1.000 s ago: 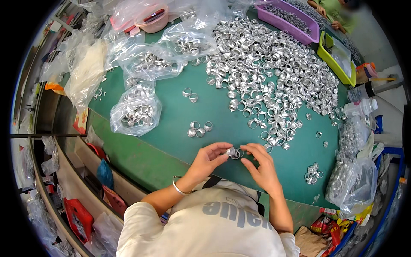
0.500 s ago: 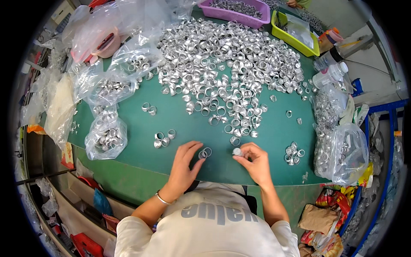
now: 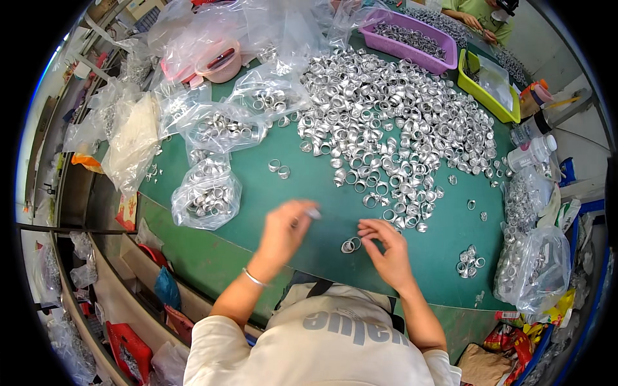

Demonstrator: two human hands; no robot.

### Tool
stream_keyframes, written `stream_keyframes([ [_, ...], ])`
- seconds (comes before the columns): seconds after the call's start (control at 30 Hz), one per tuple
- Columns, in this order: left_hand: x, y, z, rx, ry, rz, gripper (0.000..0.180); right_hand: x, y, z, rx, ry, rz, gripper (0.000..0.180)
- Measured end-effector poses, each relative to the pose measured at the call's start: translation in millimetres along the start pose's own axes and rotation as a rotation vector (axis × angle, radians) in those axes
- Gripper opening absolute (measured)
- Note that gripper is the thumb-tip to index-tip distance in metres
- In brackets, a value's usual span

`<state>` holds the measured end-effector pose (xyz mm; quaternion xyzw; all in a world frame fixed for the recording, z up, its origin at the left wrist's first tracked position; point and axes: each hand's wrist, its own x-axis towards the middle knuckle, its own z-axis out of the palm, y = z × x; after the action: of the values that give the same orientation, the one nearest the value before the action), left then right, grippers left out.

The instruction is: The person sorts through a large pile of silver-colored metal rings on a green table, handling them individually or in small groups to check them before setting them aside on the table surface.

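Observation:
My left hand [image 3: 283,233] is blurred by motion over the green table. Its fingers are closed on a silvery metal ring [image 3: 313,213], whose details are smeared. To its right, my right hand [image 3: 388,254] has its thumb and fingers apart, with nothing visible in them. Beside those fingertips lies a pair of rings [image 3: 351,245], touching each other on the table. Just beyond both hands spreads a big heap of silvery rings [image 3: 399,116]. Two more rings [image 3: 279,168] lie farther off, above my left hand.
See-through bags of rings [image 3: 207,196] stand at the left, others [image 3: 531,264] at the right edge. A small ring cluster [image 3: 470,262] lies at the right. Behind the heap are a purple basket [image 3: 402,48] and a yellow-green basket [image 3: 486,96]. A person [image 3: 476,19] works at the far end.
The view has shifted, moving the scene rightward and down. My left hand has left the pair of rings and now grips a ring. My right hand no longer shows the ring it held.

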<state>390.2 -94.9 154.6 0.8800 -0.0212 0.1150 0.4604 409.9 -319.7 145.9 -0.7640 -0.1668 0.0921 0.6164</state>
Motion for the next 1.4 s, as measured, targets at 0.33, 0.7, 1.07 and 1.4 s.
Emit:
stream_keyframes([
  [0.33,21.9,-86.0,-14.9,0.320,0.251,-0.005,0.028,-1.7,24.9,-53.5,-0.791,0.353,-0.089,0.037],
  [0.7,94.5,-79.5,5.7,0.608,0.113,0.062,0.031,7.7,37.8,-43.5,-0.889,0.252,-0.140,0.041],
  [1.07,65.0,12.2,33.0,0.039,-0.073,0.274,0.018,-22.8,12.2,-70.7,-0.429,0.361,-0.050,0.037],
  [1.4,33.0,69.2,113.7,-0.387,-0.574,0.177,0.032,-49.1,1.5,-94.9,-0.264,0.250,0.005,0.018],
])
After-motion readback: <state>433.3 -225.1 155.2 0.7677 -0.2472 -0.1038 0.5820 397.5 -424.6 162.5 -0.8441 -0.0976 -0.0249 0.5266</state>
